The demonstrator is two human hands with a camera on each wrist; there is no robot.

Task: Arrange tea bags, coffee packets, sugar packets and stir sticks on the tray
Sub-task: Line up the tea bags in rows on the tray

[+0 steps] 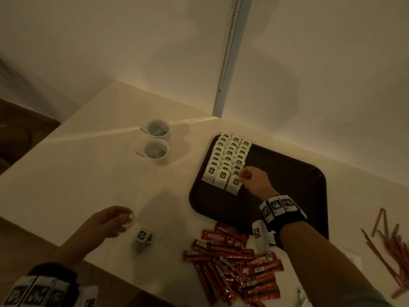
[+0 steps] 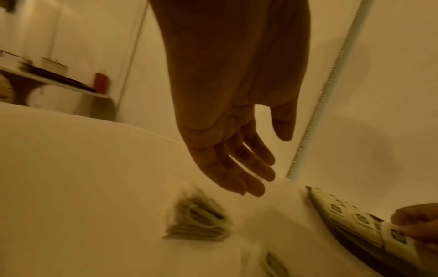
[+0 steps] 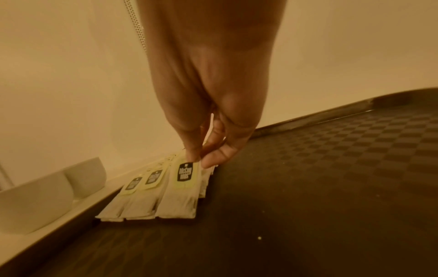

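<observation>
Tea bags (image 1: pixel 226 160) lie in three overlapping rows at the far-left corner of the dark tray (image 1: pixel 287 173), tags up. The right hand (image 1: pixel 254 181) is over the tray at the near end of the right-most row — thumb and fingertips (image 3: pixel 214 159) pinched together on the tag end of the nearest tea bag (image 3: pixel 182 189), which lies flat on the tray floor. The rest of the tray floor is bare checkered plastic.

A small loose stack of tea bags (image 1: pixel 143 236) sits on the counter (image 1: pixel 88 173) left of the tray, near the front edge. The left hand (image 1: pixel 108 220) hovers just beside it. In the left wrist view its fingers (image 2: pixel 237 168) are straight and slightly spread, holding nothing; in the head view something pale shows at the fingertips, too blurred to tell.

Red Nescafe coffee packets (image 1: pixel 234 260) lie in a messy pile on the counter in front of the tray, under the right forearm. Stir sticks (image 1: pixel 389 242) are scattered on the counter to the right, well apart from the tray.

Two white cups (image 1: pixel 157 140) stand side by side on the counter left of the tray.
</observation>
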